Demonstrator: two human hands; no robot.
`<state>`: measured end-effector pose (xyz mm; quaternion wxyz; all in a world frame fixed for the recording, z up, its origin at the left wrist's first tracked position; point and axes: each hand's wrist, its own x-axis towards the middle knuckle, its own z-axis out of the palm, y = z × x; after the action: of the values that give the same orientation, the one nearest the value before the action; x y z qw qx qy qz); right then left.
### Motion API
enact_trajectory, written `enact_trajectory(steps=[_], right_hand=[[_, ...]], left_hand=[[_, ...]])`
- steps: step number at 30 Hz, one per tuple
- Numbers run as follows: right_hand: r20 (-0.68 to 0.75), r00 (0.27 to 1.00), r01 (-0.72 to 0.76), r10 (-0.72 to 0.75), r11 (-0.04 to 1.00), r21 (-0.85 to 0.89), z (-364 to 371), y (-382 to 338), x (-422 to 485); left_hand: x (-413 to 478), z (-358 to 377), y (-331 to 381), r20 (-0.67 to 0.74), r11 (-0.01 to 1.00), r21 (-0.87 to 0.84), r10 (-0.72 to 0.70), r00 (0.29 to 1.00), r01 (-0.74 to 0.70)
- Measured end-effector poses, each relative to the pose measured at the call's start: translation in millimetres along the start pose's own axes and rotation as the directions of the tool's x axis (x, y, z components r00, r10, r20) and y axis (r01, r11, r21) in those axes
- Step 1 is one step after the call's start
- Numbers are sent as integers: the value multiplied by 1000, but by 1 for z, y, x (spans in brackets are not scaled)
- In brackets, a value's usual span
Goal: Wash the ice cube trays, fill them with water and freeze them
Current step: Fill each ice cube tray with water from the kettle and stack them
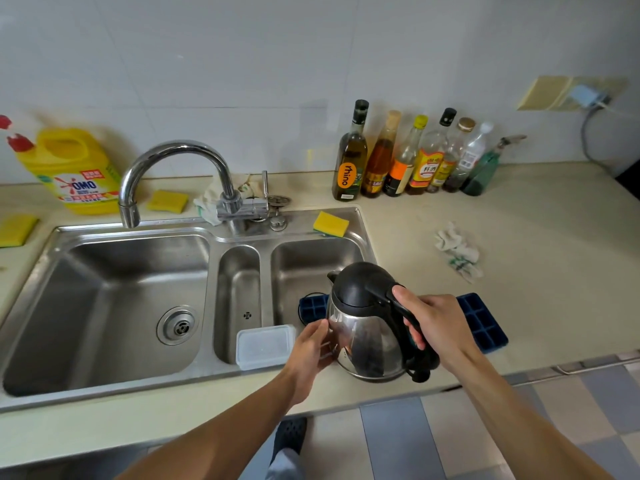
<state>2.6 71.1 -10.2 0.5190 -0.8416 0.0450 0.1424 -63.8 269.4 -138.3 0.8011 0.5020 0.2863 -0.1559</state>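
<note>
A steel kettle (367, 337) with a black lid and handle is near the counter's front edge. My right hand (436, 323) is closed around its black handle. My left hand (311, 348) rests flat against the kettle's left side. A dark blue ice cube tray (481, 320) lies on the counter behind my right hand, partly hidden by it. Another blue ice cube tray (313, 306) shows in the small right sink basin (304, 258), mostly hidden behind the kettle. A clear plastic lidded box (265, 346) sits on the sink's front rim.
The faucet (180, 168) arches over the large left basin (114, 306). Yellow sponges (330, 224) lie around the sink, beside a yellow detergent jug (74, 171). Several bottles (408, 157) line the wall. A crumpled cloth (457, 251) lies on the counter at right.
</note>
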Motion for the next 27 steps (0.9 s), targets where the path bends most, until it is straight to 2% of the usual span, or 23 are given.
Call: enact_trajectory(steps=[9,27], right_hand=[[41,998,-36,36,999,-8,4,-12,9],[48,995,-90,90,996,-2,7,-19,17]], left_hand=[[6,0,1,-32,998,-56,-40,999,38],[5,4,11,-36,997,-29,-77,996,76]])
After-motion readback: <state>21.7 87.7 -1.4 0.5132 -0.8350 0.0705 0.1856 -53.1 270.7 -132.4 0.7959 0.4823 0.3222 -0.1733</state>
